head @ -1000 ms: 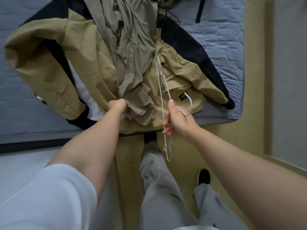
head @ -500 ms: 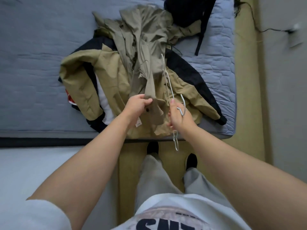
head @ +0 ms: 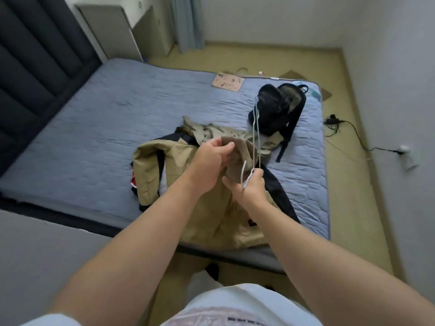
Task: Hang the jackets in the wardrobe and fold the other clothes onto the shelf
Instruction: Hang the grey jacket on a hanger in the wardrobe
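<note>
A bed [head: 106, 128] with a blue-grey quilted cover fills most of the view, and a dark padded headboard [head: 35, 67] runs along its left side. On the near part of the bed lies a tan-and-black jacket [head: 153, 165], spread out and rumpled, with its lower edge reaching the mattress edge closest to the person. A black backpack [head: 275, 107] sits beyond it, toward the far right corner of the bed, and one of its straps trails down over the cover.

An olive garment [head: 237, 147] is lifted off the jacket, bunched up between the two hands, and its far end trails back onto the pile. A white wire hanger [head: 256, 128] stands nearly upright and edge-on (so it reads as two thin lines), its top crossing in front of the backpack.

The left hand [head: 211, 161] grips a fold of the olive garment, with the fingers curled over the cloth and the thumb on top. The right hand [head: 249, 187], just beside it and lower, is closed round the hanger at its neck, and the hook curves out beside the thumb.

A small pinkish card [head: 227, 82] lies flat near the far edge of the bed. A black cable [head: 348, 130] snakes across the yellowish floor on the right.
</note>
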Motion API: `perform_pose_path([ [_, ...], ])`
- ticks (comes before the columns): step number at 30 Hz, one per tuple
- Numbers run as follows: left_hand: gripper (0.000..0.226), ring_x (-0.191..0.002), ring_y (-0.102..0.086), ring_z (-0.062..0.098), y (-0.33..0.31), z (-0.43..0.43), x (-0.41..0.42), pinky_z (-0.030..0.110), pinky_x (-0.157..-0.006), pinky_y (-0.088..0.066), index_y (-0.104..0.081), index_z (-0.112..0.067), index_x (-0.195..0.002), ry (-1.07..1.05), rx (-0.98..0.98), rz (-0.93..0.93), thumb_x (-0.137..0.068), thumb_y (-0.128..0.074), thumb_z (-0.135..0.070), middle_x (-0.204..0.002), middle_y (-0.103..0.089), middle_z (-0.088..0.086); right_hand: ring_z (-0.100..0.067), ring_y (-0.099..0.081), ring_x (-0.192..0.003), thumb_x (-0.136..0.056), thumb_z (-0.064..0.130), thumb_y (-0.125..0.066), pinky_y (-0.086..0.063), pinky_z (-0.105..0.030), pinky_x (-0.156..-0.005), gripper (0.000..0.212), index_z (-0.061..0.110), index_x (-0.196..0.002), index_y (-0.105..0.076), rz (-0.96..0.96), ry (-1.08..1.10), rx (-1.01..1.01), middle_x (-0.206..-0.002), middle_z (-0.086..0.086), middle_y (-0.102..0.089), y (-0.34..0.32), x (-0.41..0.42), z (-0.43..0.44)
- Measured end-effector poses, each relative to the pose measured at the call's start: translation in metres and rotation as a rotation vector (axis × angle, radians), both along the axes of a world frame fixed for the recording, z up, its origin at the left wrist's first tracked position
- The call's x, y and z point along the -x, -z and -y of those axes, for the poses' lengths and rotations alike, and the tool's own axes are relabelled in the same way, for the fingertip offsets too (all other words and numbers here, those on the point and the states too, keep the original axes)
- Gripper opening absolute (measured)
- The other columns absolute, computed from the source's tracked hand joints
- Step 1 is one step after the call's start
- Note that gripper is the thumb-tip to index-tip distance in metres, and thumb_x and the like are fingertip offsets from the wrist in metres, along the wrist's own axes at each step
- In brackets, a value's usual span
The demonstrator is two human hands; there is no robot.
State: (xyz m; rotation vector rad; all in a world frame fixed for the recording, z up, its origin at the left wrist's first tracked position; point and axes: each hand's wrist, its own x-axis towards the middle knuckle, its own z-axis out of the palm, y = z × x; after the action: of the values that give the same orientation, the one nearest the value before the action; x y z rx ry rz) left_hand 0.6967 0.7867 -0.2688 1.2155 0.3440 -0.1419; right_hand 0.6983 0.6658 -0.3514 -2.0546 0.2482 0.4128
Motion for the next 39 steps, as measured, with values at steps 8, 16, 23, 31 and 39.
perform_pose_path([
  [8,0.02,-0.097,-0.07,0.03,-0.108,0.081,0.06,0.047,-0.089,-0.058,-0.058,-0.001,-0.119,-0.225,0.082,0.265,-0.103,-0.046,-0.004,-0.103,-0.071,0.017,-0.028,-0.051,-0.121,-0.067,0.064,-0.082,-0.046,-0.039,-0.094,0.097,0.014,-0.134,-0.032,0.075,-0.124,-0.153,-0.136,-0.008,-0.044,-0.073,0.019,0.058],
  [16,0.018,-0.088,-0.07,0.027,-0.207,0.117,0.141,0.045,-0.077,-0.06,-0.055,0.0,-0.118,-0.365,0.063,0.448,-0.104,-0.044,-0.003,-0.098,-0.066,0.019,-0.019,-0.055,-0.11,-0.07,0.062,-0.076,-0.044,-0.031,-0.086,0.089,0.016,-0.137,-0.041,0.228,-0.253,-0.341,-0.125,-0.002,-0.049,-0.138,0.074,0.046],
  [23,0.021,-0.095,-0.067,0.031,-0.246,0.126,0.236,0.04,-0.075,-0.061,-0.056,0.003,-0.12,-0.483,0.096,0.593,-0.101,-0.046,0.0,-0.107,-0.064,0.022,-0.034,-0.053,-0.114,-0.07,0.062,-0.072,-0.044,-0.042,-0.09,0.097,0.02,-0.142,-0.022,0.231,-0.246,-0.282,-0.144,-0.012,-0.036,-0.167,0.135,0.036],
  [31,0.027,-0.105,-0.064,0.029,-0.241,0.118,0.321,0.041,-0.086,-0.056,-0.057,-0.001,-0.125,-0.538,-0.086,0.689,-0.101,-0.044,-0.003,-0.111,-0.067,0.016,-0.026,-0.054,-0.091,-0.088,0.022,-0.055,-0.046,-0.042,-0.078,0.024,0.019,-0.11,-0.046,0.288,-0.347,-0.231,-0.111,-0.006,-0.056,-0.174,0.198,0.036],
  [39,0.033,-0.1,-0.07,0.024,-0.227,0.1,0.389,0.028,-0.077,-0.055,-0.067,-0.018,-0.122,-0.827,-0.463,0.519,-0.093,-0.056,-0.007,-0.111,-0.073,0.005,-0.015,-0.055,-0.079,-0.098,0.033,-0.045,-0.041,-0.03,-0.063,0.003,0.034,-0.096,-0.047,0.269,-0.593,-0.319,-0.086,0.009,-0.054,-0.17,0.258,0.036],
])
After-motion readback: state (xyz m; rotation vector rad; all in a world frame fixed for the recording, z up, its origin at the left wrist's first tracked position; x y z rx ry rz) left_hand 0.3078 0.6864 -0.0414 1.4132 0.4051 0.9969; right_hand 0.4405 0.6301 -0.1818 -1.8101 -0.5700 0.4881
